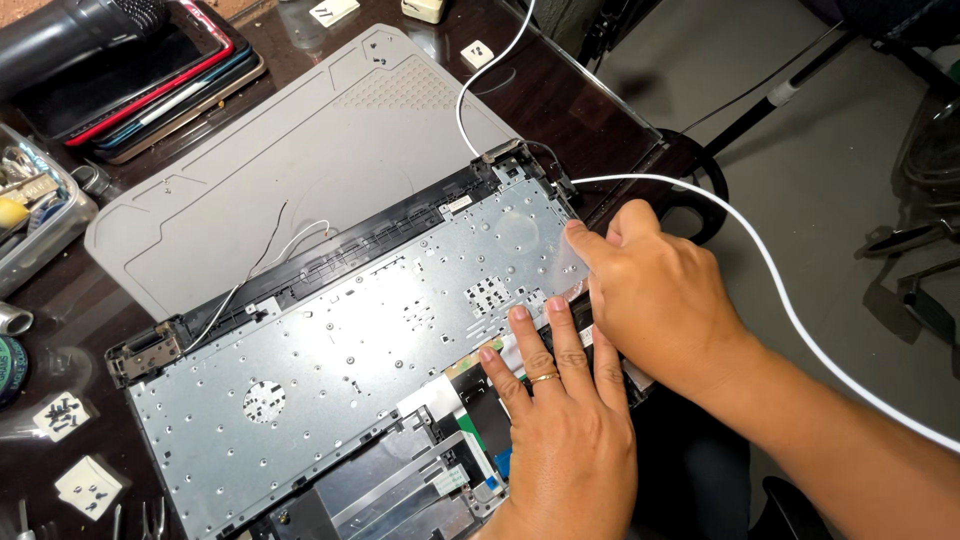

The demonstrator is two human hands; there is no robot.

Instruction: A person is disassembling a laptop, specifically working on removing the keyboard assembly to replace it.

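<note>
Both hands lay flat, fingers loosely spread and gripping nothing, on the right end of an opened laptop chassis (330,370): left hand (565,420) near, right hand (655,295) just beyond. A white cable (790,300) arced past the right wrist; stacked phones (150,75) lay far left.

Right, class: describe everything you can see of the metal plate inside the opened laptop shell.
The metal plate is a flat, silver-grey sheet, seemingly steel, dotted with small holes, screw points and perforated patches. It fills the dark laptop shell, lying tilted across the table. A translucent film patch sits at its far right corner. The right hand presses that corner; the left hand, wearing a ring, rests fingers on its near edge.
</note>
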